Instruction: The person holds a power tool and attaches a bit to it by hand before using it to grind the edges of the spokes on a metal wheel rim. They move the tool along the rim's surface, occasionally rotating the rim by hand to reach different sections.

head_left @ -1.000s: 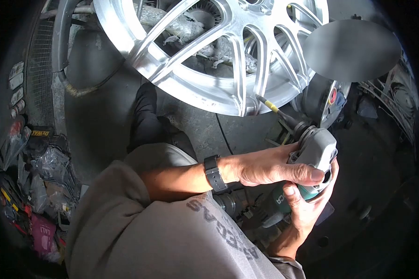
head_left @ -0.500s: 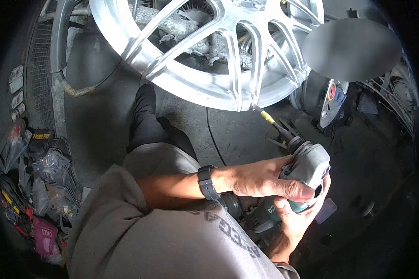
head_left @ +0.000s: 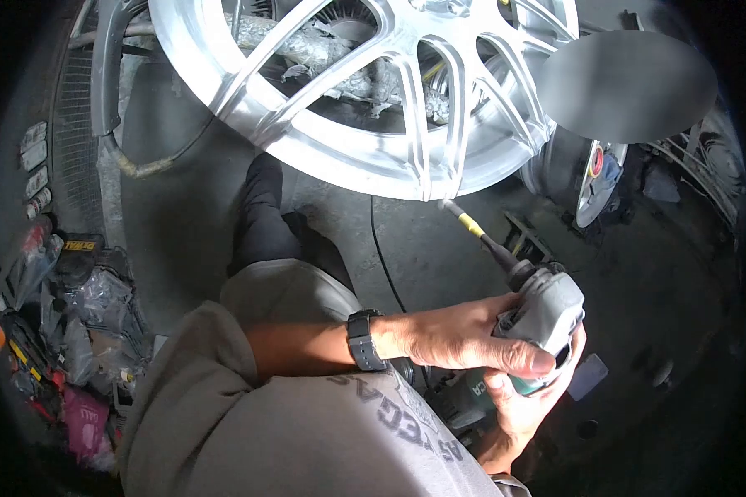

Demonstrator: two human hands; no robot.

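A bright silver alloy wheel rim (head_left: 331,142) with paired spokes fills the top of the view. Both my hands are wrapped around a die grinder (head_left: 553,308) with a grey nose and green body. From its nose a shaft with a yellow band (head_left: 471,224) points up and left, its tip right at the rim's lower edge. My left hand (head_left: 464,335), with a black watch at the wrist, is closed over the grinder's front part from above. My right hand (head_left: 526,406) grips the green body from below, its fingers partly hidden behind the tool.
Another wheel (head_left: 555,178) stands on the floor at right, with a blue cloth (head_left: 610,176) by it. A black cable (head_left: 380,257) crosses the floor near my legs. Tools, plastic bags and a pink packet (head_left: 84,422) crowd the left side. Part of a person, blurred, is at upper right.
The grinder and both hands have shifted slightly down and left. Its tip, which overlapped the rim's edge before, now sits just at or below that edge.
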